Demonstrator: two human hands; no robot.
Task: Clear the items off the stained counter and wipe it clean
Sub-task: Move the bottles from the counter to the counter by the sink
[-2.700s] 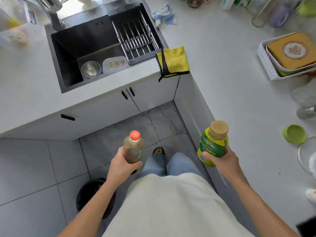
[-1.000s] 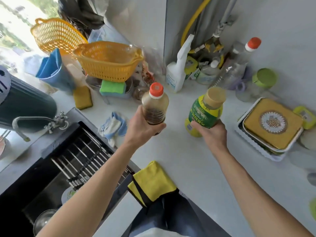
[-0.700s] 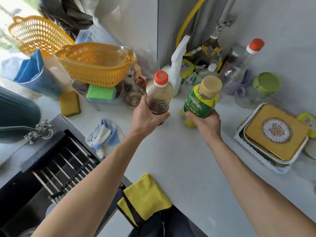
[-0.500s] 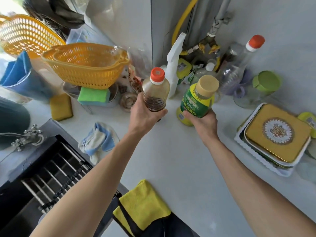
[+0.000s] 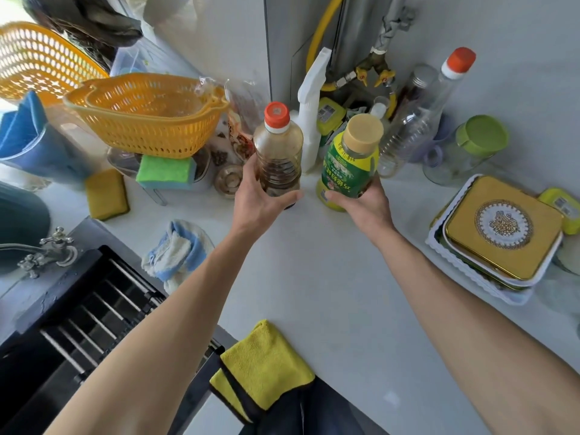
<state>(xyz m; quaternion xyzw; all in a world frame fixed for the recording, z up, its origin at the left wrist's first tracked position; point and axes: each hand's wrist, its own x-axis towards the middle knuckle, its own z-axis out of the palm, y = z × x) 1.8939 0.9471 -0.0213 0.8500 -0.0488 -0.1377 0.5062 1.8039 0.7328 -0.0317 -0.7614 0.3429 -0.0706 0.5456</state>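
Note:
My left hand [image 5: 260, 202] grips a brown sauce bottle [image 5: 277, 152] with an orange-red cap, held upright low over the white counter [image 5: 314, 271] near its back corner. My right hand [image 5: 364, 205] grips a yellow bottle with a green label [image 5: 351, 161] and a tan cap, just right of the first. Both bottles sit close in front of a white spray bottle [image 5: 310, 120]. I cannot tell whether their bases touch the counter. A yellow cloth [image 5: 263, 365] lies at the counter's near edge.
Orange baskets [image 5: 144, 114] and sponges [image 5: 166, 172] crowd the back left. Clear bottles [image 5: 417, 120], a green-lidded jar [image 5: 467, 149] and a gold tin in a white tray [image 5: 499, 237] stand right. A blue-white rag [image 5: 175, 249] lies by the black sink [image 5: 78, 328].
I turned from the floor to the counter corner. Both hands carried the bottles forward and lower toward the back corner, closer to the spray bottle.

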